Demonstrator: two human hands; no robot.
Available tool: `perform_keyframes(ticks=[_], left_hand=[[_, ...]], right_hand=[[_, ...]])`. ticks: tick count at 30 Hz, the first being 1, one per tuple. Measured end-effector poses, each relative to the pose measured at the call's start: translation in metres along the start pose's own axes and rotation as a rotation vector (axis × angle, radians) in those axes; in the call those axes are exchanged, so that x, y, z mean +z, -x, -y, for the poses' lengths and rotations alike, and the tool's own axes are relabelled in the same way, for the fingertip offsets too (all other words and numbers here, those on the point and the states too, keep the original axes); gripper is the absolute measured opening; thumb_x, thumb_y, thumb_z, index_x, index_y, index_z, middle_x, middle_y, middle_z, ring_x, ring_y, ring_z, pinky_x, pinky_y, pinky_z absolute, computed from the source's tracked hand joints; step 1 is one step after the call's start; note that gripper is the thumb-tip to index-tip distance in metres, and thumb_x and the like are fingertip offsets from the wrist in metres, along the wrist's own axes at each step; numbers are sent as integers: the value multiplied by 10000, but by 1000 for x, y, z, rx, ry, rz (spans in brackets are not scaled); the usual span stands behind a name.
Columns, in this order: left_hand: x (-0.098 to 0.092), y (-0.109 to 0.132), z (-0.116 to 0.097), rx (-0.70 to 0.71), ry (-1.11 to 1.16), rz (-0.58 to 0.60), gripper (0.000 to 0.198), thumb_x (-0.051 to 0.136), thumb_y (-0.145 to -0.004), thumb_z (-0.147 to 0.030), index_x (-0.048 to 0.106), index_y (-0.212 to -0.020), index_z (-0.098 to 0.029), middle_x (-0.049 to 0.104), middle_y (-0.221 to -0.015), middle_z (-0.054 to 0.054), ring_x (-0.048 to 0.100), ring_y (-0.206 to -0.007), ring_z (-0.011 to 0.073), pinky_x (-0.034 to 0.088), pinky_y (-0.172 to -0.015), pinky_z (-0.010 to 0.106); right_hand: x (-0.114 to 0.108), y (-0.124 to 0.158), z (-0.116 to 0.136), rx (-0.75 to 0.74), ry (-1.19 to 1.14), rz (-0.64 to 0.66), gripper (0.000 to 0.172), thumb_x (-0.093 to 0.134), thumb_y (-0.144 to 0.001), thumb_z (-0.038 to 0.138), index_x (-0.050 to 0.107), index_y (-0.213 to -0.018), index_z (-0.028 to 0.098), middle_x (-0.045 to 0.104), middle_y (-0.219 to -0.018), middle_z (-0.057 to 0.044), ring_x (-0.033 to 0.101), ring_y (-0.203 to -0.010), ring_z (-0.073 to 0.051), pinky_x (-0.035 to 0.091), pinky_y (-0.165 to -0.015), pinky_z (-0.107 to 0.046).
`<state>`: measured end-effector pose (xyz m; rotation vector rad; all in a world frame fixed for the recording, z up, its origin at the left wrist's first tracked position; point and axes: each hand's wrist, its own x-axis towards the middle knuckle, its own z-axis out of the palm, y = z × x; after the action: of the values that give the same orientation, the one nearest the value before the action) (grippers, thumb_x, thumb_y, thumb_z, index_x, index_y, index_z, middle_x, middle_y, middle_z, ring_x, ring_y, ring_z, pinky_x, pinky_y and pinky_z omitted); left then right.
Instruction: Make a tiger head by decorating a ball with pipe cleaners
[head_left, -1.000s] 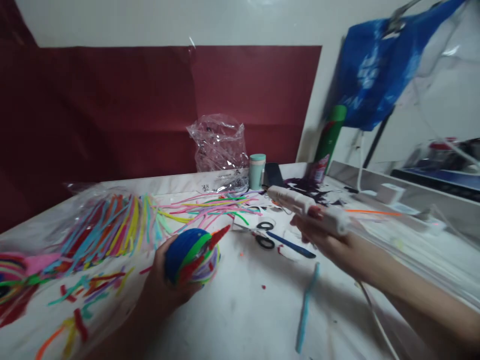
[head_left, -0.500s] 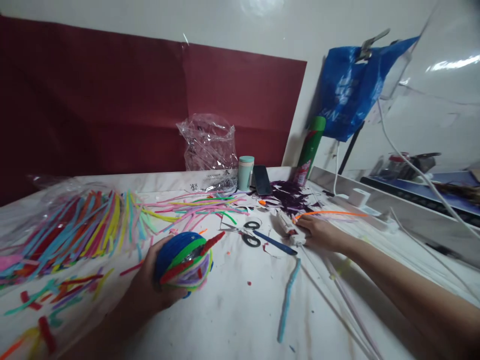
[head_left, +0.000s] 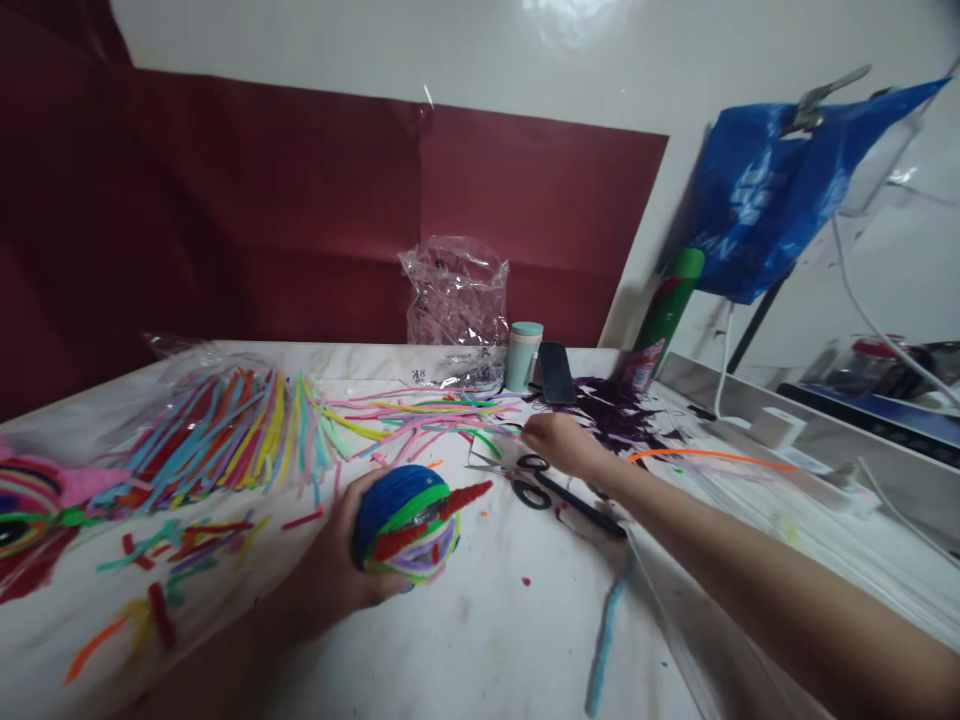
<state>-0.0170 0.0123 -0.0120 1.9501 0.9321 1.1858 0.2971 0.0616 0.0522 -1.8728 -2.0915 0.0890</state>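
Observation:
My left hand (head_left: 352, 560) is closed around a ball covered in coloured pipe cleaners (head_left: 397, 510), blue on top with green and lilac bands. A red pipe cleaner (head_left: 471, 495) sticks out from its right side. My right hand (head_left: 559, 442) is over the table beyond the black-handled scissors (head_left: 532, 493), bent and blurred. Its fingers are hidden, so I cannot make out whether it holds anything. Beside the scissors lies a dark blue stick-like tool (head_left: 585, 508). Nearer me lies a light blue pipe cleaner (head_left: 606, 640).
Many pipe cleaners (head_left: 225, 430) spread from a clear bag on the left, with cut pieces (head_left: 187, 550) before them. Behind stand a mint cup (head_left: 525, 358), a phone (head_left: 556, 373) and a green spray can (head_left: 667, 310). Purple shreds (head_left: 615, 408) lie right of the phone.
My right hand has left the white glue gun, which is now out of sight, and moved left towards the scissors. The view has turned left; my left hand still holds the ball.

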Motion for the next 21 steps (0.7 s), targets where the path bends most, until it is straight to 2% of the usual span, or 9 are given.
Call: perform_keyframes(ticks=[1, 3, 6, 8, 11, 14, 16, 18, 21], left_hand=[[-1, 1, -1, -23, 8, 31, 903, 813, -507, -269, 367, -1293, -284, 542, -1254, 124, 565, -1082, 365, 494, -886, 489], [-3, 2, -3, -58, 35, 93, 915, 808, -524, -235, 331, -1302, -303, 504, -1292, 114, 533, -1127, 351, 464, -928, 491], [-5, 3, -7, -28, 18, 114, 927, 812, -524, -207, 319, -1306, -292, 464, -1322, 120, 489, -1175, 344, 426, -968, 495], [-5, 4, -9, -21, 0, 127, 943, 816, -522, -205, 313, -1317, -276, 445, -1336, 129, 473, -1190, 341, 410, -983, 494], [-5, 5, -10, -39, -6, 139, 953, 812, -539, -223, 290, -1336, -252, 434, -1339, 137, 473, -1192, 325, 402, -993, 478], [-4, 6, -12, -31, -10, 129, 969, 811, -542, -238, 276, -1350, -244, 433, -1337, 134, 469, -1195, 315, 403, -995, 460], [-3, 7, -14, 4, -39, 118, 976, 818, -522, -236, 294, -1345, -245, 421, -1346, 130, 452, -1207, 320, 394, -1004, 459], [-2, 7, -16, 46, -79, 114, 970, 818, -508, -230, 314, -1337, -244, 408, -1353, 127, 429, -1225, 330, 379, -1017, 465], [-2, 8, -19, 84, -113, 113, 963, 813, -502, -220, 319, -1329, -230, 407, -1346, 133, 408, -1240, 337, 361, -1031, 474]], right_hand=[[13, -10, 10, 35, 16, 18, 211, 500, -869, 251, 658, -789, 136, 686, -813, -72, 640, -794, -192, 477, -728, -292], [38, -26, 21, 94, 37, 50, 217, 521, -885, 307, 638, -896, 124, 662, -902, -72, 629, -818, -187, 501, -734, -340], [56, -38, 25, 101, 32, 68, 240, 535, -891, 321, 581, -1049, 147, 616, -1031, -56, 612, -858, -158, 517, -752, -357], [50, -40, 25, 74, 8, 39, 202, 509, -902, 284, 598, -974, 119, 635, -950, -62, 615, -820, -163, 506, -729, -336], [20, -27, 32, -19, -55, -33, 220, 418, -910, 215, 589, -844, 94, 649, -797, -74, 611, -758, -172, 467, -685, -276], [-13, 6, 51, -183, -145, -81, 209, 386, -918, 275, 541, -852, 151, 633, -803, -40, 586, -736, -141, 455, -654, -228], [-24, 34, 67, -487, -264, -102, 155, 432, -894, 238, 538, -802, 173, 608, -749, -31, 559, -688, -135, 447, -623, -235], [-23, 59, 78, -710, -226, -109, 145, 436, -894, 178, 552, -807, 175, 591, -751, -40, 545, -697, -140, 439, -626, -251], [-11, 80, 83, -851, -113, -143, 148, 421, -904, 128, 563, -878, 162, 564, -768, -55, 510, -711, -156, 419, -632, -288]])
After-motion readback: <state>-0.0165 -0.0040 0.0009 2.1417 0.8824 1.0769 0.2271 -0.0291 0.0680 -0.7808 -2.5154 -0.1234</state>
